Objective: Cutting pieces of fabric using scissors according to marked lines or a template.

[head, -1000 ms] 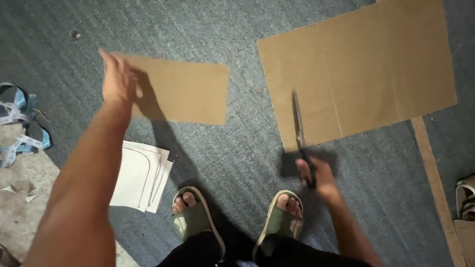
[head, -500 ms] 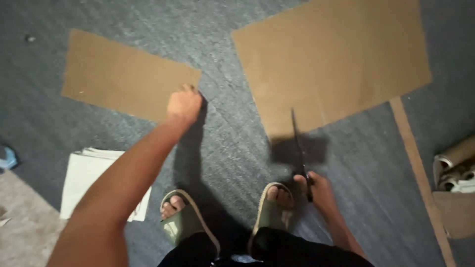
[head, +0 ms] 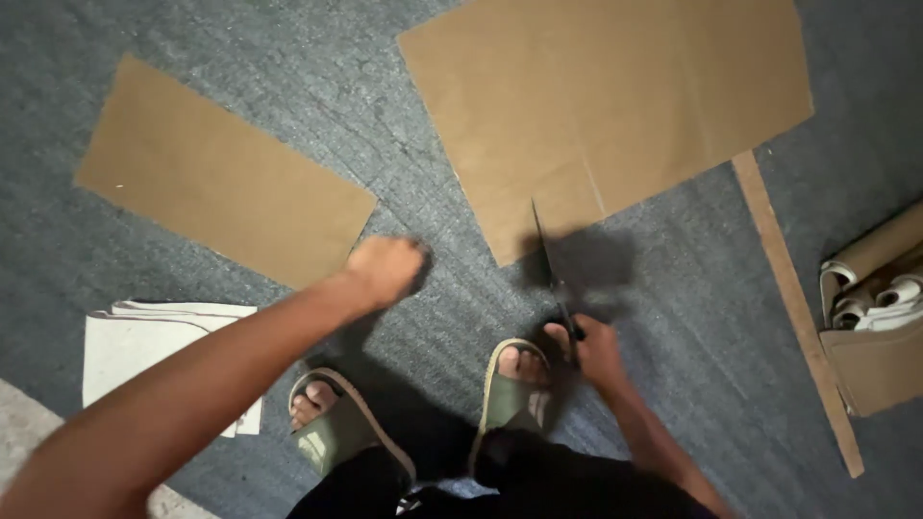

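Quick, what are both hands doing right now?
Left hand: closed in a fist, holding nothing visible, beside the smaller cardboard piece.
Right hand: closed, holding scissors.

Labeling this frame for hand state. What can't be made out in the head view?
- Left hand: motion-blurred; fingers indistinct, unclear if it touches the small cardboard piece.
- Scissors: handles hidden inside the right hand; blades dark against shadow.
- Large cardboard sheet: cut off by the top edge.
- Paper rolls: cut off at the right edge.
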